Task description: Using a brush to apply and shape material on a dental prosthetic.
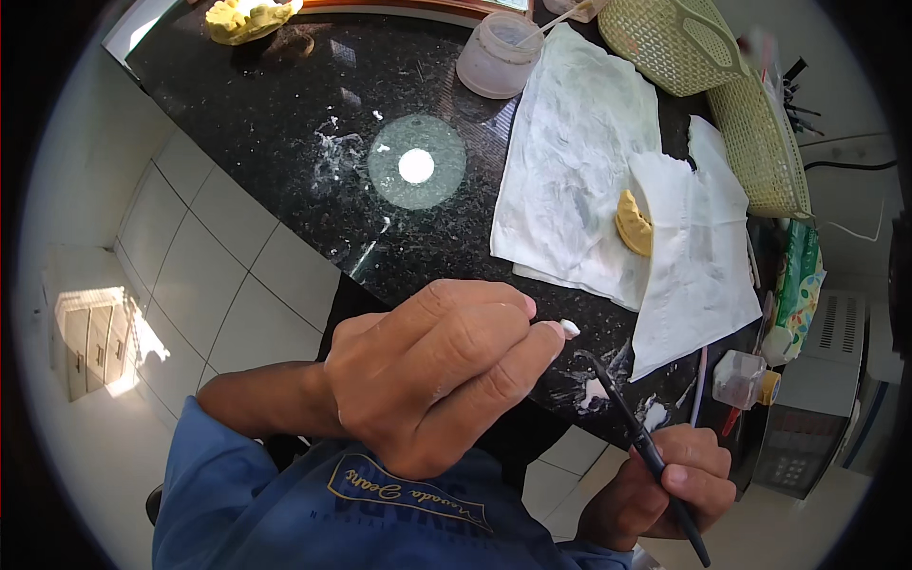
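One white piece (569,329), one tool (644,443)

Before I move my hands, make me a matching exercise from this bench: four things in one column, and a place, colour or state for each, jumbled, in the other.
Things:
1. White piece
2. Black tool
3. Jar
4. Pack

Places, colours, states:
A. Open, with a stick at its mouth
B. At the fingertips of the left hand
C. Mostly green, at the right of the view
D. Held in the right hand

Right pairs: 1-B, 2-D, 3-A, 4-C.
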Available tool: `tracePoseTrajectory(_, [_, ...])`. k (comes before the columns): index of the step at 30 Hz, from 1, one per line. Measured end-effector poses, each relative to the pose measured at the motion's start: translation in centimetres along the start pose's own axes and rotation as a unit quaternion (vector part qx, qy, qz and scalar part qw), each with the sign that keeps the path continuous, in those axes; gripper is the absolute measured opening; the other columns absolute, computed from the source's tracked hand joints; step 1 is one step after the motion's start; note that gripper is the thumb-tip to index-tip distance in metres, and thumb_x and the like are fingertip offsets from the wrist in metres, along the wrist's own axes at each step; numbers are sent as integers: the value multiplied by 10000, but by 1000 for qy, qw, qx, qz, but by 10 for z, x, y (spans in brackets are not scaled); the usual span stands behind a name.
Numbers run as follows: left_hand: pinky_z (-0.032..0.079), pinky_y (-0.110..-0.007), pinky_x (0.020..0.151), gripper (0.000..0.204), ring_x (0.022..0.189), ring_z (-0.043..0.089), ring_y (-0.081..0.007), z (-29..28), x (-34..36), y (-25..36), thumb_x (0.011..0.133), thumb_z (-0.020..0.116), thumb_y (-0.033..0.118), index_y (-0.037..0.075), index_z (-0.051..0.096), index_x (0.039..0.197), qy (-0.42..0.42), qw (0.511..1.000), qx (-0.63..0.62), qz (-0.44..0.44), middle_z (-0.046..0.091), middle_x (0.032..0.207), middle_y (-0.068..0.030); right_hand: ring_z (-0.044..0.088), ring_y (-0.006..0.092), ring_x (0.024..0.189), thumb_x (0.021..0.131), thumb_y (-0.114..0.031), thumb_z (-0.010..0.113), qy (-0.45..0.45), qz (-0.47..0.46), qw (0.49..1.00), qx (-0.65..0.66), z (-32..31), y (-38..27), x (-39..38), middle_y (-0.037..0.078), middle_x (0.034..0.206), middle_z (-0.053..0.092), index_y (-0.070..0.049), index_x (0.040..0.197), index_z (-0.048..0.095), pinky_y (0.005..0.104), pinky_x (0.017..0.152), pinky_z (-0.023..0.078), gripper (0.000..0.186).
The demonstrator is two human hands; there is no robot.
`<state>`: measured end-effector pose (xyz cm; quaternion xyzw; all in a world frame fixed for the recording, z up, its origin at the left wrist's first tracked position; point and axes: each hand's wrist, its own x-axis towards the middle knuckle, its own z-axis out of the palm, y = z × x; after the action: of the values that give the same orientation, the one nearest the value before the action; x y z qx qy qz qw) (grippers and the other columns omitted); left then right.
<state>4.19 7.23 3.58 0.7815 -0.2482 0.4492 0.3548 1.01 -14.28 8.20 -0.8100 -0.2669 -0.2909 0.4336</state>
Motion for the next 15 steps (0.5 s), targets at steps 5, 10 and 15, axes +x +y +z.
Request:
tracePoseTrajectory(5, [574,-239,566,288,722,675,-188,-4,2,6,652,834,-24,-15,719,916,-29,999,8,-32,564,865,-53,498,153,623,952,-375,642,-6,-19,999,-37,8,-3,2,68,764,524,-80,964,494,266,535,369,331])
tracePoseTrajectory(10, [574,-248,568,312,728,680,-196,-3,3,11,617,807,14,6,728,919,-25,998,16,-61,551,863,-40,495,149,597,967,-351,626,-4,-8,999,-44,13,-4,2,61,738,514,-82,952,493,265,529,367,301])
tracePoseTrajectory(15, [566,-254,580,317,754,683,-202,-5,4,15,625,788,32,18,730,937,-34,995,10,-93,538,864,-30,484,140,582,972,-335,617,-5,-11,998,-65,15,-5,3,59,733,506,-81,944,488,263,520,363,286])
